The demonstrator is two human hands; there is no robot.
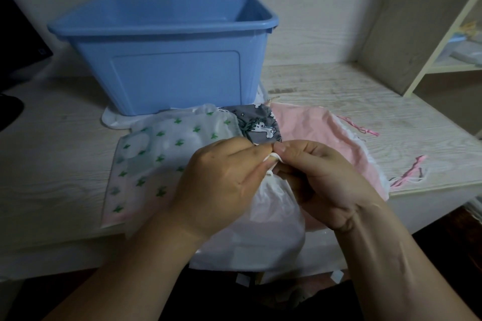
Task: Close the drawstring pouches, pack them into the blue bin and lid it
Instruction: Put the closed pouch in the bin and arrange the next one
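A plain white drawstring pouch (273,219) hangs over the desk's front edge, its gathered neck up between my hands. My left hand (219,185) and my right hand (320,182) both pinch the white cord at that neck, thumbs nearly touching. Behind them lie a white pouch with green prints (156,154), a grey unicorn-print pouch (260,125) and a pink pouch (326,135) with loose pink cords. The open blue bin (161,60) stands at the back on a whitish lid (114,120), only partly visible under it.
The pale wooden desk (365,101) ends in an edge at the front and right. A shelf unit (443,47) rises at the far right. A dark object (15,47) sits at the left edge. A wall stands right behind the bin.
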